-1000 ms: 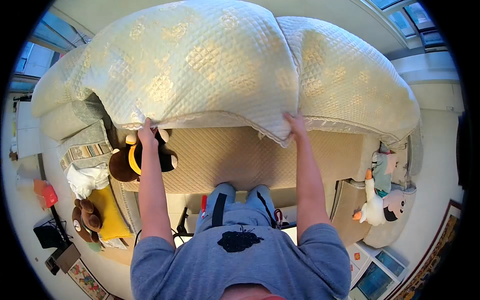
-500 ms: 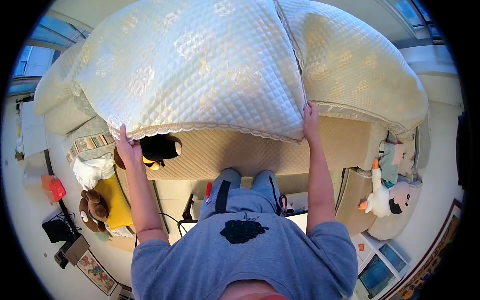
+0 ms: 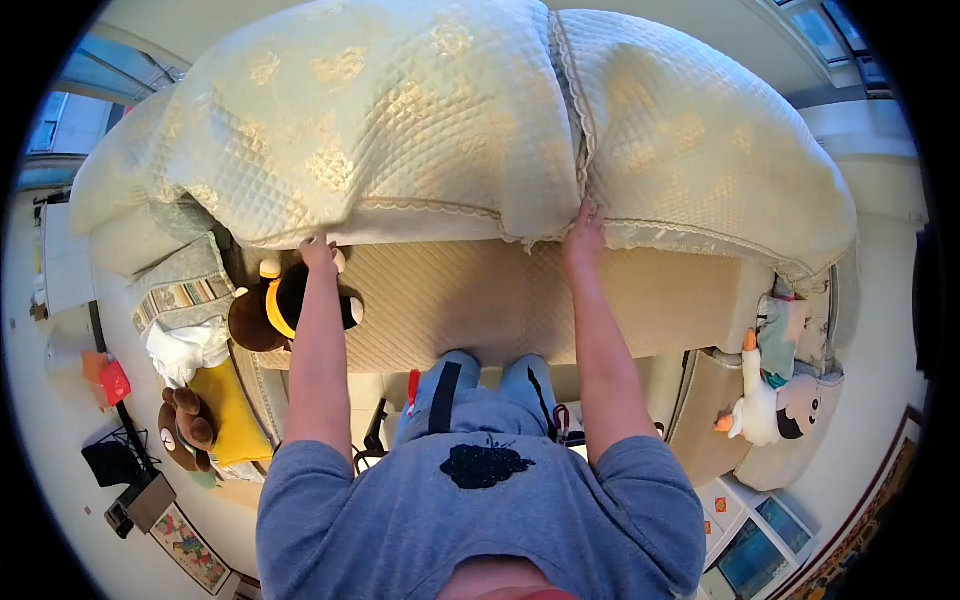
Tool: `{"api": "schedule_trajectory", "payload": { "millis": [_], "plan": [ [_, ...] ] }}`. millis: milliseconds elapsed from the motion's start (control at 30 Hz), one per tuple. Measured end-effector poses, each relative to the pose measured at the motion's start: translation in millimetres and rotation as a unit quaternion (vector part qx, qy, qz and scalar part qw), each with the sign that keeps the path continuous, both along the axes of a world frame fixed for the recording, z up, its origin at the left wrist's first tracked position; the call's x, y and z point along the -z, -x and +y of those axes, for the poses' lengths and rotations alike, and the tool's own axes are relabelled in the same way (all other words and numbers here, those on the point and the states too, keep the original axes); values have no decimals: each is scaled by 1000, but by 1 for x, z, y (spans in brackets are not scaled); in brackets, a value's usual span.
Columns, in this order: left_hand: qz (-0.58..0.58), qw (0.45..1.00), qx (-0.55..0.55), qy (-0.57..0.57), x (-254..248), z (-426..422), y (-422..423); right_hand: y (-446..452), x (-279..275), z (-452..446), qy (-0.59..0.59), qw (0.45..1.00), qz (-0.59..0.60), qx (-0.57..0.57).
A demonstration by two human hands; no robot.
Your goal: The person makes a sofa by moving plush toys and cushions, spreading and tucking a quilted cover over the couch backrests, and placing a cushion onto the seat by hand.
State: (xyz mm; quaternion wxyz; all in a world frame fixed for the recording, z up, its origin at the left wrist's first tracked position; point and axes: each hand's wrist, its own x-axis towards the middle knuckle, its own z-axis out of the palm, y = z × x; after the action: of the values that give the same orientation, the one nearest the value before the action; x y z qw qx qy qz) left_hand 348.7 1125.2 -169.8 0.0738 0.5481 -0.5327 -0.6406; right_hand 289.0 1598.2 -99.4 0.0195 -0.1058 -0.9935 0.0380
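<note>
Pale floral quilted cover (image 3: 400, 130), lace-trimmed; left hand (image 3: 319, 254) and right hand (image 3: 585, 242) pinching its near edge. Brown plush toy (image 3: 257, 320), beside left hand, on beige quilted seat (image 3: 450, 300).

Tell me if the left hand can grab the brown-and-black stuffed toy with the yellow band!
Probably yes: the toy lies close by the left hand, but that hand holds the pale quilted cover.

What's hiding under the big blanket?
A tan seat shows just below the front edge of the blanket. Farther back, the blanket covers everything, so I can't tell what's under there.
</note>
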Motion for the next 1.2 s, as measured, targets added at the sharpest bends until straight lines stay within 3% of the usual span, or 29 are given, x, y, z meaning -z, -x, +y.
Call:
{"api": "schedule_trajectory", "payload": {
  "millis": [33,100,233,300,367,433,533,600,667,733,800,867,900,967,1000,1100,1200],
  "plan": [
    [-23,999,-27,-23,1,2,13,5,1,-8,-1,1000,-3,-1],
    [-15,995,-51,-80,1,5,28,14,2,-25,23,971,214,-102],
    [65,976,-102,-179,5,3,33,12,-1,-50,34,979,176,-94],
    [100,956,-150,-230,8,-4,29,2,-7,-56,72,994,-68,-55],
    [130,953,-145,-230,-13,4,21,-4,7,-47,133,985,-107,-12],
    [197,937,-133,-256,-29,10,14,-14,45,-33,98,991,-67,-61],
    [249,931,-123,-238,-20,15,-2,-27,17,-71,140,985,-46,-85],
    [297,911,-141,-249,-21,26,-11,-30,20,-95,335,912,-216,-102],
    [341,886,-192,-247,-79,54,-12,-39,53,-127,513,784,-315,-151],
    [354,885,-188,-237,-105,61,-11,-44,-20,-185,578,665,-453,-133],
    [365,877,-189,-251,-144,68,-11,-43,-52,-231,673,562,-459,-144],
    [397,865,-187,-241,-160,65,-13,-36,-86,-266,777,449,-434,-84],
    [425,861,-172,-222,-173,63,-14,-29,-99,-280,773,448,-439,-96],
    [442,864,-141,-196,-198,58,-23,-24,-119,-305,830,391,-395,50],
    [448,861,-149,-189,-199,56,-27,-22,-124,-313,827,390,-403,42],
    [336,923,-124,-143,-203,60,-40,-23,-148,-329,815,430,-387,40],
    [381,905,-116,-149,-205,66,-44,-28,-132,-349,775,471,-419,24]
  ]
}}
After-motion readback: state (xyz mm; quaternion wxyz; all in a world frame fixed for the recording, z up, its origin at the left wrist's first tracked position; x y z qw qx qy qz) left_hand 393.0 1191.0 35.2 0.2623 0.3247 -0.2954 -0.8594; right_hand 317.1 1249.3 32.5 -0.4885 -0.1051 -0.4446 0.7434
